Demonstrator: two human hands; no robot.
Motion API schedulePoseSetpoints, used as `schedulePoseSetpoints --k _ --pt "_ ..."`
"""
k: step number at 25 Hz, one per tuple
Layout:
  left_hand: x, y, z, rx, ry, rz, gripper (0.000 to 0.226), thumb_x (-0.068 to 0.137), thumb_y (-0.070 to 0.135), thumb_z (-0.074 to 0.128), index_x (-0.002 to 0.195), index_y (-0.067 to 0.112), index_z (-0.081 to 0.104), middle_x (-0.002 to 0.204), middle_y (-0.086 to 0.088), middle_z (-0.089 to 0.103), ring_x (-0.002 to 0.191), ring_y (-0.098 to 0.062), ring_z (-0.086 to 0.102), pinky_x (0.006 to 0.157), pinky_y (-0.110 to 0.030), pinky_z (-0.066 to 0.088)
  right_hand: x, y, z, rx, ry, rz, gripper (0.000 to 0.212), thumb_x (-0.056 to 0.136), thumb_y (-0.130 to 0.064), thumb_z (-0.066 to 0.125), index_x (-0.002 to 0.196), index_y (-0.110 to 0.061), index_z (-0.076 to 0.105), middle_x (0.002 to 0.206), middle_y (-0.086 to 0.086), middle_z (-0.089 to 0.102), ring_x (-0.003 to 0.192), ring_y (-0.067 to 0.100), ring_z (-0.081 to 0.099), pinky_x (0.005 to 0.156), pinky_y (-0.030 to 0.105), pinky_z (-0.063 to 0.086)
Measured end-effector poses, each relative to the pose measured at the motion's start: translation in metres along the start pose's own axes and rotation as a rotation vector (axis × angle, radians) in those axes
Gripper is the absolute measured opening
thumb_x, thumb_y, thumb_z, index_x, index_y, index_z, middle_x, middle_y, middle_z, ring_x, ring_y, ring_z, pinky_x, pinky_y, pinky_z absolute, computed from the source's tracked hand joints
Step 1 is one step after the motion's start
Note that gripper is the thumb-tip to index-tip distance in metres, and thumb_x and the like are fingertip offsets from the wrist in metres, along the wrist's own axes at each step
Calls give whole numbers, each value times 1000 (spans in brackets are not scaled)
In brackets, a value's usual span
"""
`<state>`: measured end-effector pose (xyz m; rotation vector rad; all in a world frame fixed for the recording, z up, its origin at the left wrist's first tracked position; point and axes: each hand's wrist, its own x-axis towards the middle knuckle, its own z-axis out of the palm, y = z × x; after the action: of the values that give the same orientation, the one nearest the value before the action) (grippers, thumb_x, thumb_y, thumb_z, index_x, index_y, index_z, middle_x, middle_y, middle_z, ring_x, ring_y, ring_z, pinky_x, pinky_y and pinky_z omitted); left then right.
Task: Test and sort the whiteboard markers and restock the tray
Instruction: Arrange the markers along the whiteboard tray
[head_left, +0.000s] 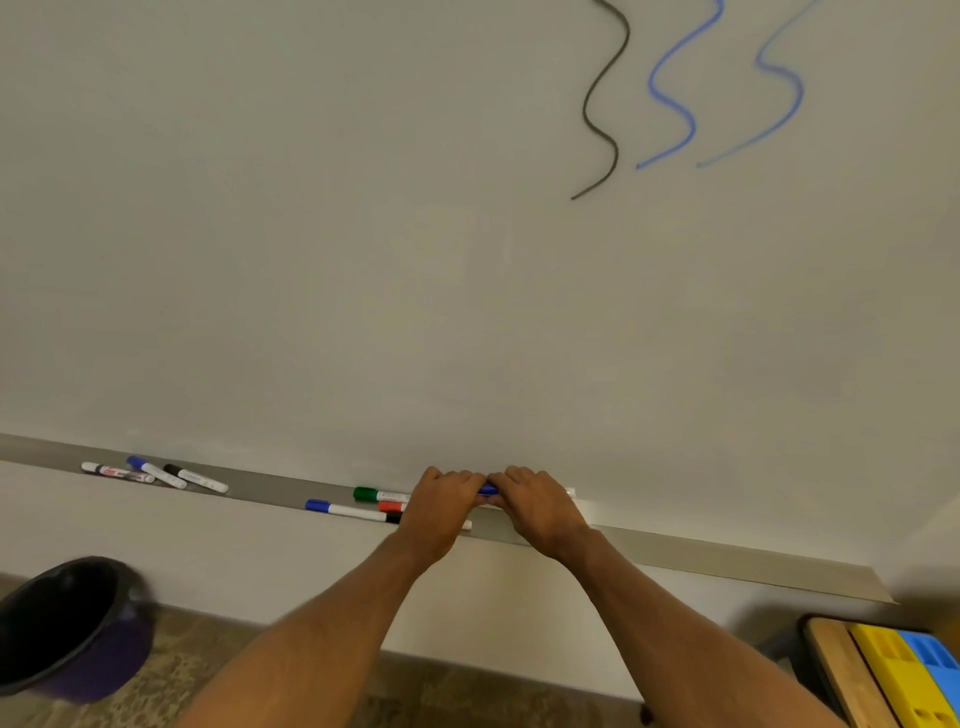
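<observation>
Low in the middle of the frame, the left hand (441, 512) and the right hand (540, 512) both curl tightly round a blue marker (489, 488), just above the tray (675, 552). A green marker (373, 493) lies just left of them.

Pale wall (260, 561); mottled brown floor (218, 670); dark bin (62, 623) left; wooden tabletop (836, 670) right.

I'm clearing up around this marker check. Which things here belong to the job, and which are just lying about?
Job: blue marker gripped by left hand and right hand; four markers beside them; three markers farther left; tray; whiteboard with test squiggles; dark bin, possibly for rejects.
Lying about: yellow and blue plastic pieces on the wooden top.
</observation>
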<state>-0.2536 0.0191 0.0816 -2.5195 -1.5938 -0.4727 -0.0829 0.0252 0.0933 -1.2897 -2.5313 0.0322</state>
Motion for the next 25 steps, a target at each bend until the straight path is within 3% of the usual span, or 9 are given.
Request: schedulePoseSetpoints --k 5,7,10,12,14,16,18,22,25 --pt "1 -7 -23 -20 52 58 24 98 36 49 111 21 62 97 3 69 80 -15 60 75 -25 27 2 -17 -22 -84 42 38 30 101 -36 38 124 -22 52 95 3 62 78 20 57 64 27 36" --pt "2 -11 -34 -17 61 65 27 98 39 47 113 22 61 99 3 69 81 -16 59 75 -25 25 3 -24 -29 -152 72 82 45 100 -49 21 129 -27 48 93 3 63 75 20 60 61 28 40" --pt "3 -23 -57 8 89 82 26 96 38 51 110 20 62 97 1 69 79 -18 58 74 -26 24 4 -36 -36 -184 134 146 83 83 -67 -14 140 -35 37 92 1 64 74 19 62 59 28 43" --pt "3 -34 -71 86 152 136 16 88 32 67 95 18 64 83 1 67 69 -16 58 69 -26 31 10 -44 -45 -3 166 238 73 89 -67 5 142 -26 34 94 0 64 79 18 62 66 28 46" --pt "4 -47 -81 91 268 159 26 70 27 84 86 19 66 74 4 66 62 -14 59 60 -26 39 19 -53 -60 256 244 340 44 97 -45 37 132 -19 34 83 -1 58 70 14 57 65 26 43" --pt "10 -53 -99 106 392 184 34 64 26 88 92 19 68 87 2 69 73 -16 65 62 -28 44 30 -56 -79 368 321 345 25 96 -17 42 119 -19 34 79 -1 51 61 10 48 63 26 39" --pt "21 -58 -123 159 506 197 41 65 27 86 100 17 69 106 -2 69 90 -22 66 68 -34 47 42 -59 -101 373 387 307 24 96 -8 40 116 -20 34 85 -1 49 62 7 45 65 25 39" --pt "65 -64 -182 174 662 193 42 74 24 80 113 13 67 127 -7 62 111 -27 61 79 -40 49 67 -62 -159 353 561 234 31 101 -24 38 131 -23 33 89 -16 48 67 0 50 64 12 36" --pt "104 -60 -231 92 770 191 42 79 20 76 118 11 64 130 -8 59 115 -27 58 81 -40 48 84 -59 -205 238 688 146 33 100 -31 40 132 -26 37 88 -15 52 67 0 49 64 13 41"
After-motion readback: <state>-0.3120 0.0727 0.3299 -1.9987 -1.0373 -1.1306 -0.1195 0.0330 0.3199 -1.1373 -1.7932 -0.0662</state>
